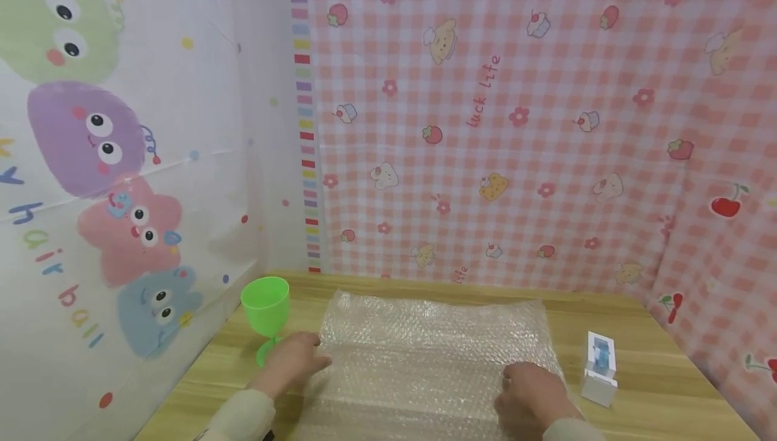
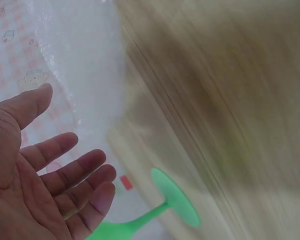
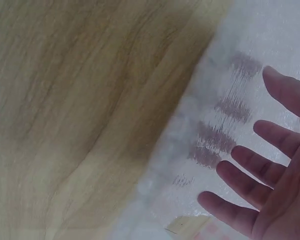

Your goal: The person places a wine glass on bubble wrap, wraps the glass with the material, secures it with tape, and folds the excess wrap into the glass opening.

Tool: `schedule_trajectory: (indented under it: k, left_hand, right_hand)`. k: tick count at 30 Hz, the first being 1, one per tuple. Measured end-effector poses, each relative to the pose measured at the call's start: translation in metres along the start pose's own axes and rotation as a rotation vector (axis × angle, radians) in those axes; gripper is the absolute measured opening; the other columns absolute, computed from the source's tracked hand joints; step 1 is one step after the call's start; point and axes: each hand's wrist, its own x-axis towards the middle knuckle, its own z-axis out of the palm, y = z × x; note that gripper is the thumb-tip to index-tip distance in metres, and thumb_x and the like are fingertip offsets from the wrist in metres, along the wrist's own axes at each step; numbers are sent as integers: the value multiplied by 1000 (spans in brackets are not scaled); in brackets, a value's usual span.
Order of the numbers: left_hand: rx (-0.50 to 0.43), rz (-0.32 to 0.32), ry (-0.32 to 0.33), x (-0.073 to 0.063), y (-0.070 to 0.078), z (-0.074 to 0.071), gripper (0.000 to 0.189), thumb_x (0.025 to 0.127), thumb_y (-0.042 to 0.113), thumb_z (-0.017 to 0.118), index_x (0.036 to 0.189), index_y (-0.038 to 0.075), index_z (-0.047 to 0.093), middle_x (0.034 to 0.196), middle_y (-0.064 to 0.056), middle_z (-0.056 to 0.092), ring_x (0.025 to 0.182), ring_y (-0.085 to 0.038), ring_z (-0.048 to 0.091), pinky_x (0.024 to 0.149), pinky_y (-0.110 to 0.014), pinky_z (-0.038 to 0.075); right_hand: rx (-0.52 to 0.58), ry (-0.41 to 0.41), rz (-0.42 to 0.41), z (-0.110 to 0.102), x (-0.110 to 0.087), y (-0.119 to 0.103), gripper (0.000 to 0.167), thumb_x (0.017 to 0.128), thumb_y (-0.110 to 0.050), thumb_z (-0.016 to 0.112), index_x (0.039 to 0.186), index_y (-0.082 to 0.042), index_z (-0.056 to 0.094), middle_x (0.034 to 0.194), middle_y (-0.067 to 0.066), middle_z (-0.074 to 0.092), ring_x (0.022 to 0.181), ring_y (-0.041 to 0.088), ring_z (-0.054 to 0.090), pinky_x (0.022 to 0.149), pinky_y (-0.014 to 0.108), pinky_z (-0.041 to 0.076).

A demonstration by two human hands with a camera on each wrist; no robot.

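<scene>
A sheet of clear bubble wrap (image 1: 419,353) lies spread over the middle of the wooden table. My left hand (image 1: 293,362) hovers at its left edge, fingers loosely extended and holding nothing. Right beside that hand stands a bright green plastic goblet (image 1: 266,306), its stem partly hidden behind the hand; the left wrist view shows its round foot (image 2: 176,197). Over the sheet's right side is my right hand (image 1: 534,392), with spread, relaxed fingers (image 3: 245,182) and nothing in the palm. The shiny wrap (image 3: 210,135) passes beneath those fingers in the right wrist view.
To the right of the wrap sits a small white box (image 1: 599,368) with a blue patch on its top. A pink checked cloth (image 1: 485,124) hangs behind the table (image 1: 649,360), and a white cartoon-printed cloth (image 1: 231,124) borders it on the left.
</scene>
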Motion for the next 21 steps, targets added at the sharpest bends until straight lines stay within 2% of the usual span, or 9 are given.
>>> schedule_trajectory:
  k: [3, 7, 10, 13, 17, 21]
  left_hand:
    - [-19, 7, 7, -5, -5, -2, 45, 86, 32, 75, 112, -3, 67, 108, -20, 68, 101, -40, 64, 89, -54, 51]
    - [-33, -6, 36, -13, -16, -6, 42, 86, 32, 74, 110, -3, 67, 107, -19, 69, 99, -39, 65, 89, -53, 51]
    - [-8, -7, 72, -18, -28, -9, 35, 85, 33, 74, 102, 2, 70, 100, -15, 71, 91, -35, 67, 81, -49, 54]
    - [10, -32, 86, -21, -42, -10, 26, 85, 36, 74, 89, 11, 69, 89, -5, 70, 77, -26, 65, 67, -44, 53]
    - [-17, -103, 50, -26, -56, -15, 27, 86, 38, 72, 77, 15, 61, 70, 2, 56, 64, -17, 52, 54, -36, 44]
    - [-47, -136, 31, -29, -69, -20, 31, 88, 38, 70, 75, 14, 55, 66, 2, 48, 61, -17, 47, 52, -33, 39]
  right_hand:
    - [26, -16, -7, 1, -2, -2, 19, 64, -15, 74, 71, -16, 56, 67, 1, 52, 62, 22, 46, 56, 41, 43]
    - [35, -9, -33, 3, -1, -3, 20, 64, -12, 75, 68, -15, 55, 66, 1, 51, 60, 22, 45, 56, 40, 43]
    - [36, -13, -36, 4, 1, -3, 21, 66, -12, 78, 70, -14, 57, 68, 2, 51, 62, 22, 46, 58, 41, 45]
    - [29, -19, -36, 5, 2, -2, 21, 68, -13, 79, 72, -13, 59, 70, 3, 51, 64, 23, 46, 60, 43, 47]
    - [24, -10, -50, 6, 1, -2, 21, 68, -13, 79, 72, -12, 58, 71, 4, 50, 64, 23, 47, 60, 43, 47]
    - [21, -31, -38, 4, 1, -2, 22, 71, -13, 80, 74, -11, 59, 72, 4, 52, 66, 23, 49, 62, 44, 49]
